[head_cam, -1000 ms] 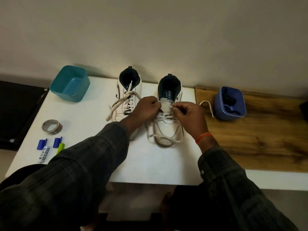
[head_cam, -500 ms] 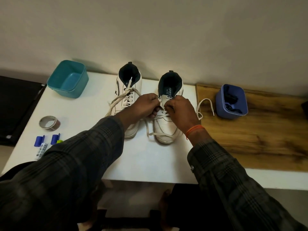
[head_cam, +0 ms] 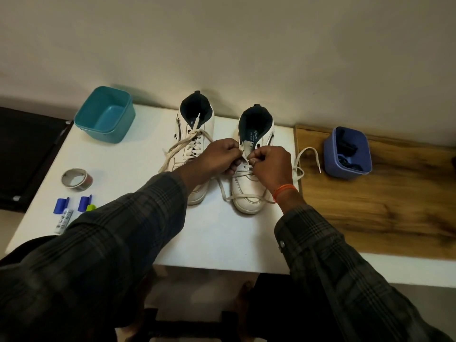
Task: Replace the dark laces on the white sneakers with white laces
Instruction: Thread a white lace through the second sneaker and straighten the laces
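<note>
Two white high-top sneakers stand side by side on the white table [head_cam: 128, 174], toes toward me. The left sneaker [head_cam: 195, 134] carries a white lace tied in a loose bow. Over the right sneaker [head_cam: 249, 191] both hands meet at the upper eyelets. My left hand [head_cam: 219, 156] pinches the white lace [head_cam: 306, 154] near the tongue, and my right hand [head_cam: 269, 166] pinches it from the other side. One free end of the lace loops out to the right onto the wooden board; another loop lies across the toe. The eyelets under my fingers are hidden.
A blue tub [head_cam: 348, 154] with dark laces inside stands on the wooden board [head_cam: 382, 206] at the right. A teal tub [head_cam: 106, 114] sits at the table's back left. A tape roll [head_cam: 76, 178] and small blue and white items [head_cam: 61, 208] lie at the left edge.
Both hands stay at the right sneaker's upper eyelets. The right hand has shifted slightly right and the lace's free end has swung further out over the wooden board.
</note>
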